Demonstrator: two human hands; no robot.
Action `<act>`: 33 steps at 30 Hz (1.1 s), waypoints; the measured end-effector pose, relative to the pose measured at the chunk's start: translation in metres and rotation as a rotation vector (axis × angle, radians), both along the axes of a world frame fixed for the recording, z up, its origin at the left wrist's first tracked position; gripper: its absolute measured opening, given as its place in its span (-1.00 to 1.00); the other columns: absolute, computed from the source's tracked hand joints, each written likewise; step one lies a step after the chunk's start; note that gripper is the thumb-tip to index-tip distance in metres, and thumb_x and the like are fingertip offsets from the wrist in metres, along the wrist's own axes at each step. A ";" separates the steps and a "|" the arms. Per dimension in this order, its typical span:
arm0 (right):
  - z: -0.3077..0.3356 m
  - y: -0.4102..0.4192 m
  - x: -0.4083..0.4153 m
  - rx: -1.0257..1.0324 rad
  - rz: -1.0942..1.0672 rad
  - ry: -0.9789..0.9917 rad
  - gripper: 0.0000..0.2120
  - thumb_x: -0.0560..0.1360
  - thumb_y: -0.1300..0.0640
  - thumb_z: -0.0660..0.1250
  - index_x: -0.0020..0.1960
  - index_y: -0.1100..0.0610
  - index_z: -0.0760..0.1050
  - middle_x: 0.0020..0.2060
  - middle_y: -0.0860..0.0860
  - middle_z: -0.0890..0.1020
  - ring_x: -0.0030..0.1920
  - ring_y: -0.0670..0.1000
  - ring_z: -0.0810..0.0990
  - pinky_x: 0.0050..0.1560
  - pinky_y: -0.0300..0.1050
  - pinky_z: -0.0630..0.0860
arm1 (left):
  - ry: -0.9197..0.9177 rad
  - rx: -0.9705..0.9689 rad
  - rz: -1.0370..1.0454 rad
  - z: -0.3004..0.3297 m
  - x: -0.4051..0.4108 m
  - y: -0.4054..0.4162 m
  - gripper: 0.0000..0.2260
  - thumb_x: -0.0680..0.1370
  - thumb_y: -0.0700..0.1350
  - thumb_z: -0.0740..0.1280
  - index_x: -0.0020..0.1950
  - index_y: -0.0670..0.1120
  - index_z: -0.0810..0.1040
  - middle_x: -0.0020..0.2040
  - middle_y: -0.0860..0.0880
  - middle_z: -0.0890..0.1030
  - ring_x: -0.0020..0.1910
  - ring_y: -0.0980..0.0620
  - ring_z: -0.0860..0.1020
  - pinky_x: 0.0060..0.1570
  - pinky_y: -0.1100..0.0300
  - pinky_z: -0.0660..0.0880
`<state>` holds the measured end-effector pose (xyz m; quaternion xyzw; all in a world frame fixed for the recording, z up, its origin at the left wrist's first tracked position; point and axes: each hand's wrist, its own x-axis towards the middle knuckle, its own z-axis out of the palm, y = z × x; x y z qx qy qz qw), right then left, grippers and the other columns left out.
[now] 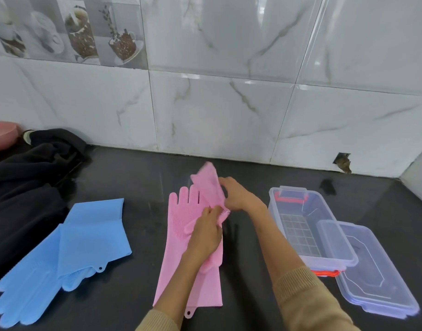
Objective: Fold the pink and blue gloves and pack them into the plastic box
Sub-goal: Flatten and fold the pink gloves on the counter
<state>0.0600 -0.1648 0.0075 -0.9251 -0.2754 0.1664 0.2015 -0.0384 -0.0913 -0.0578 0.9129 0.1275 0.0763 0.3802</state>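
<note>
A pink glove (175,254) lies flat on the dark counter, fingers pointing away from me. My left hand (205,232) presses on it and pinches a second pink glove at its bristled part. My right hand (236,194) grips that second pink glove (208,181) and lifts its cuff end off the counter. Two blue gloves (62,254) lie overlapping at the left, untouched. The clear plastic box (308,225) stands open at the right with orange clips.
The clear lid (374,273) leans against the box's near right end. A black cloth (26,177) is heaped at the far left, with a pink bowl (2,136) behind it. A tiled wall closes the back of the counter.
</note>
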 end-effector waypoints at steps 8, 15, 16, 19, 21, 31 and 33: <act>0.000 0.006 0.017 0.113 0.065 0.015 -0.65 0.44 0.02 0.27 0.22 -0.13 0.48 0.36 -0.06 0.35 0.36 0.01 0.36 0.46 0.26 0.02 | 0.148 -0.104 -0.301 0.010 0.003 0.016 -0.70 0.57 0.02 0.25 0.28 0.01 0.49 0.31 0.05 0.47 0.30 0.01 0.41 0.36 0.02 0.32; -0.015 -0.023 0.018 -0.167 -0.099 0.006 -0.64 0.50 0.35 0.22 0.25 0.12 0.49 0.24 0.10 0.53 0.17 0.10 0.54 0.18 -0.06 0.46 | 0.396 0.268 -0.047 0.008 0.007 0.033 -0.53 0.48 0.11 0.38 0.29 -0.07 0.35 0.21 -0.06 0.50 0.16 -0.09 0.45 0.12 0.04 0.41; -0.016 -0.026 0.015 -0.136 -0.144 -0.029 -0.59 0.49 0.37 0.23 0.31 0.11 0.43 0.26 0.11 0.50 0.17 0.11 0.54 0.15 -0.07 0.48 | 0.405 0.223 -0.055 0.008 0.007 0.031 -0.55 0.47 0.08 0.41 0.25 -0.08 0.39 0.15 -0.05 0.55 0.10 -0.07 0.51 0.09 0.07 0.45; -0.010 -0.029 0.005 -0.120 -0.078 -0.174 -0.41 0.42 0.34 0.32 0.40 0.04 0.30 0.32 0.08 0.39 0.25 0.13 0.46 0.22 0.00 0.46 | 0.300 0.043 -0.087 0.013 0.005 0.028 -0.89 0.49 -0.08 0.41 -0.03 -0.06 0.56 -0.07 -0.01 0.62 -0.07 -0.06 0.57 0.01 0.09 0.50; 0.001 -0.031 -0.002 -0.235 0.115 -0.090 -0.35 0.36 0.23 0.40 0.40 0.00 0.32 0.34 0.04 0.37 0.32 0.13 0.39 0.31 0.07 0.35 | 0.224 0.004 -0.142 0.024 0.003 0.033 -0.80 0.49 -0.12 0.41 -0.30 0.00 0.47 -0.29 0.05 0.52 -0.22 -0.03 0.49 -0.14 0.12 0.41; 0.047 -0.034 -0.013 0.037 0.287 0.124 -0.76 0.51 -0.02 0.35 0.07 0.11 0.58 -0.13 0.03 0.56 -0.10 0.01 0.50 0.06 -0.07 0.31 | -0.471 0.027 0.046 0.083 -0.009 0.033 -0.88 0.40 -0.11 0.49 -0.16 0.10 0.63 -0.13 0.13 0.60 -0.09 0.12 0.54 0.03 0.03 0.48; 0.054 -0.035 -0.013 0.179 0.262 0.170 -0.80 0.56 0.04 0.29 0.10 0.11 0.57 -0.09 0.09 0.60 -0.12 0.02 0.51 -0.06 -0.10 0.39 | -0.580 0.024 0.160 0.078 -0.006 0.027 -0.78 0.43 -0.09 0.47 0.04 0.07 0.60 0.04 0.14 0.56 0.04 0.10 0.50 0.14 0.00 0.43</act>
